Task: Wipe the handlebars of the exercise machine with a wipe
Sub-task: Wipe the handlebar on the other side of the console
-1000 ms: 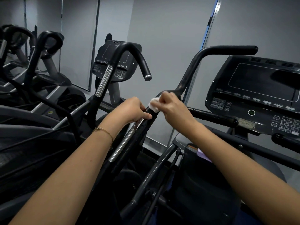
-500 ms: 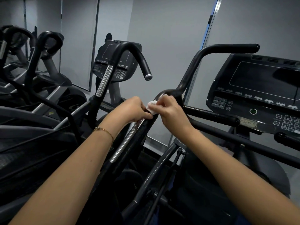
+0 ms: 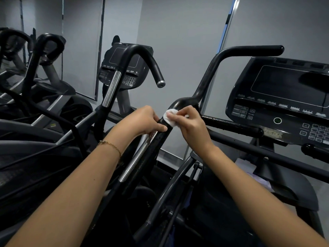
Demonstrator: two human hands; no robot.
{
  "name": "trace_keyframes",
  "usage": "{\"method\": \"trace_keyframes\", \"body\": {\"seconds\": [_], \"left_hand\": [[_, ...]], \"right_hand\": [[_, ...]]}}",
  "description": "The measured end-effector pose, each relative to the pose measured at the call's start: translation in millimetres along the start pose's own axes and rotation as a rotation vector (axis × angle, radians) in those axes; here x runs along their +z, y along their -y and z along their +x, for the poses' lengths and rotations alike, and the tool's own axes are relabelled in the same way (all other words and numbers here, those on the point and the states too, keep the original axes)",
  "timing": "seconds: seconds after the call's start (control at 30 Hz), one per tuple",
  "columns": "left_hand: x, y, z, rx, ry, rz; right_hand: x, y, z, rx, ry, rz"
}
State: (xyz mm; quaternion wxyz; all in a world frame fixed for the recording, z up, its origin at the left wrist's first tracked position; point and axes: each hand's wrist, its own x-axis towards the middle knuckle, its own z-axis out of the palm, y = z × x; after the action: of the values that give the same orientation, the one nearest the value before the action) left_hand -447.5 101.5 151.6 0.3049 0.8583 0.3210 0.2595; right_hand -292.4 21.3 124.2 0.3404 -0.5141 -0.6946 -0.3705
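Handlebar [image 3: 208, 77] held low by the left hand [image 3: 142, 120], wipe [image 3: 170, 117] pressed on it by the right hand [image 3: 188, 122]
Left hand curls round it just below the bend; right hand pinches the white wipe flat against it, close beside. Wipe looks thin, soft, light: fingertip pressure should keep it. Handlebar seems rigid and glossy, perhaps slick when damp; its upper reach rises beside the console [image 3: 284, 97]

Your black handlebar [image 3: 185, 102] shines glossy at its bend, with a polished chrome strip [image 3: 138, 157] nearer you. The wipe [image 3: 169, 118] looks like soft, matt white cotton, and the console [image 3: 284, 93] on the right is smooth, glossy black plastic.
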Motion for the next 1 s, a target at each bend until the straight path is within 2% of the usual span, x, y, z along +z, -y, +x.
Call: {"method": "trace_keyframes", "body": {"seconds": [0.03, 0.13, 0.2, 0.27, 0.4, 0.47, 0.53, 0.63, 0.77, 0.9, 1.0], "left_hand": [[-0.6, -1.0, -0.2, -0.002, 0.005, -0.011], [-2.3, -4.4, -1.1, -0.016, 0.028, -0.027], [-2.4, -5.1, -0.8, -0.023, 0.037, -0.029], [-2.0, -5.1, -0.1, -0.028, 0.037, -0.037], [-4.4, -9.2, 3.1, -0.054, 0.066, -0.027], [-8.4, -17.1, 6.1, -0.079, 0.103, 0.004], [-12.6, -26.6, 7.6, -0.097, 0.114, 0.084], [-12.0, -31.9, 9.6, -0.074, 0.094, 0.228], [-6.6, -43.6, 11.6, -0.073, 0.094, 0.449], [-5.2, -66.3, 19.0, -0.152, 0.191, 0.652], [-7.0, -70.0, 23.6, -0.205, 0.266, 0.663]], "right_hand": [[0.9, -6.4, 4.9, 0.071, -0.031, 0.054], [1.2, -25.2, 26.7, 0.465, -0.144, 0.29], [3.7, -30.0, 32.2, 0.619, -0.2, 0.317], [6.3, -15.3, 25.3, 0.601, -0.243, 0.318], [17.7, 21.2, -10.4, 0.291, -0.199, 0.206], [17.3, 17.3, -11.5, 0.242, -0.174, 0.176], [13.1, 4.5, -1.1, 0.275, -0.188, 0.186], [4.9, -23.9, 22.5, 0.494, -0.177, 0.301], [1.5, -70.1, 49.4, 0.673, 0.001, 0.208], [2.9, -100.9, 67.5, 0.701, 0.195, 0.044], [-0.1, -96.8, 73.3, 0.6, 0.264, -0.028]]}}
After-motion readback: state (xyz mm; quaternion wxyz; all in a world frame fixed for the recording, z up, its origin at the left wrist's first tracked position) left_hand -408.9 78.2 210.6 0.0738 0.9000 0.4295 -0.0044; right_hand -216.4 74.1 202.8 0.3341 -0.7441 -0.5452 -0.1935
